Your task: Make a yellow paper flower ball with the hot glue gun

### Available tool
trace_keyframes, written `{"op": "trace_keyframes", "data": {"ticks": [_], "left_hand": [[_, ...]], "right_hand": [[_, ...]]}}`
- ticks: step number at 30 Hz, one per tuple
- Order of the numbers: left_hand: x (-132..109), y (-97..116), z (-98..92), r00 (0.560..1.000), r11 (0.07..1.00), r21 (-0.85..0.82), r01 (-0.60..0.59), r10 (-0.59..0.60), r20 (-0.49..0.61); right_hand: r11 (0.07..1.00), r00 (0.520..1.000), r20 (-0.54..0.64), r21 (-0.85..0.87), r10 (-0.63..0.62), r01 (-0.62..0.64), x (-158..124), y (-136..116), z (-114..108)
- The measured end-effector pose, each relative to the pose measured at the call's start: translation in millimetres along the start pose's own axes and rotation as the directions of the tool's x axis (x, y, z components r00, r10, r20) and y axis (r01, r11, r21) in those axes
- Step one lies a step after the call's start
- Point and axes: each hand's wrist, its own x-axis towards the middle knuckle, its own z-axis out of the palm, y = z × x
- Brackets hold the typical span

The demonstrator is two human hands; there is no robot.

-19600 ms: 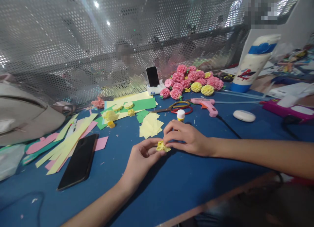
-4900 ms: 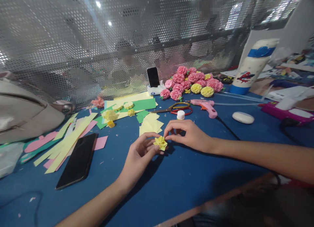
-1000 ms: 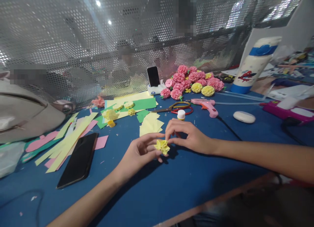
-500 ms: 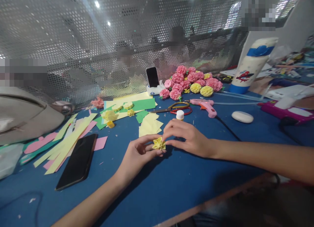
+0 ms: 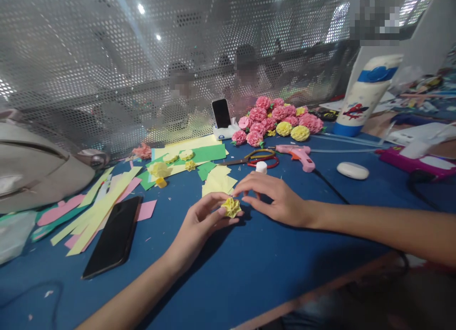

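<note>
A small folded yellow paper flower (image 5: 232, 208) is held between the thumb and fingers of my left hand (image 5: 203, 218), just above the blue table. Close by on its right, my right hand (image 5: 272, 197) has its thumb and fingers apart, with the fingertips at the flower's upper edge; whether they touch it I cannot tell. Yellow paper pieces (image 5: 218, 179) lie just beyond my left hand. A white-capped glue bottle (image 5: 261, 167) stands behind my right hand, its lower part hidden.
Scissors (image 5: 249, 160), a pink glue gun (image 5: 297, 155) and a pile of pink and yellow paper flowers (image 5: 269, 118) lie farther back. At left are a black phone (image 5: 113, 237), paper strips (image 5: 103, 211) and a bag (image 5: 39, 173). A bottle (image 5: 368, 94) stands at right.
The yellow flower has turned in my left hand, its face tilting more toward me. My right fingers have come slightly apart and drawn back from it.
</note>
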Motion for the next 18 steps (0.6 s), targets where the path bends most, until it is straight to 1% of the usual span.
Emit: {"op": "trace_keyframes", "data": {"ticks": [2,4,5,7,9,10,12,13,14,18], "left_hand": [[3.3,3.5,-3.6,1.000,1.000,0.006,-0.010,0.010,-0.026],[8.8,7.5,-10.7,0.998,0.999,0.029,-0.019,0.021,-0.066],[12.4,9.8,-15.4,0.995,0.999,0.045,-0.019,0.023,-0.094],[21.2,15.1,-25.9,0.987,0.996,0.085,-0.015,0.029,-0.160],[32.3,21.6,-36.7,0.977,0.990,0.142,-0.016,0.046,-0.208],[39.1,25.4,-41.7,0.976,0.981,0.190,-0.022,0.062,-0.210],[55.6,34.1,-50.7,0.974,0.939,0.340,-0.042,0.114,-0.195],[65.5,38.8,-54.6,0.974,0.889,0.454,-0.057,0.149,-0.169],[76.6,43.6,-58.4,0.973,0.815,0.573,-0.086,0.193,-0.128],[125.7,64.8,-73.5,0.963,0.715,0.692,-0.102,0.246,-0.112]], "right_hand": [[1.000,0.999,-0.044,-0.019,0.010,-0.010,2.7,-2.4,-7.4],[0.999,0.999,-0.041,-0.030,-0.034,0.033,4.1,-3.5,-18.7],[0.997,0.998,-0.008,-0.036,-0.066,0.066,4.1,-3.1,-25.4],[0.985,0.981,0.107,-0.052,-0.159,0.165,2.1,-0.7,-39.6],[0.957,0.943,0.203,-0.069,-0.264,0.283,-1.4,2.9,-52.6],[0.943,0.926,0.235,-0.086,-0.296,0.323,-3.2,4.6,-58.1],[0.923,0.906,0.271,-0.118,-0.326,0.367,-6.0,7.4,-66.4],[0.921,0.904,0.283,-0.130,-0.321,0.368,-6.8,8.5,-69.0],[0.920,0.903,0.290,-0.135,-0.317,0.367,-7.1,9.4,-70.8],[0.917,0.903,0.282,-0.140,-0.325,0.374,-6.3,13.3,-70.8]]}}
